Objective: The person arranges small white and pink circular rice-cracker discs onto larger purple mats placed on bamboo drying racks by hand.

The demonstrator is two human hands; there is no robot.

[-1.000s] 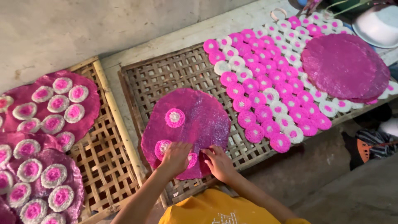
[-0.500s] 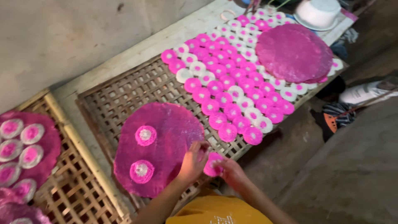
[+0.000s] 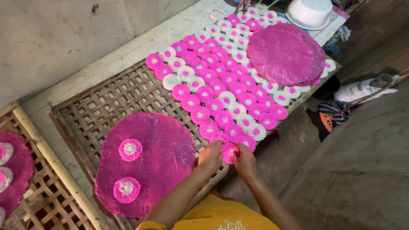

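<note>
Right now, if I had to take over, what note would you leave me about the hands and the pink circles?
Left hand and right hand: both grip one small pink disc at the near edge of the woven tray.
Rows of small pink and white discs cover the tray's far half, with a large pink sheet lying on them.
Done: two discs sit on the near pink sheet.
Left: most of that sheet is bare; the held disc is not yet placed.

Discs [image 3: 221, 85] on rack [image 3: 106, 102], right of mat [image 3: 162, 162]
</note>
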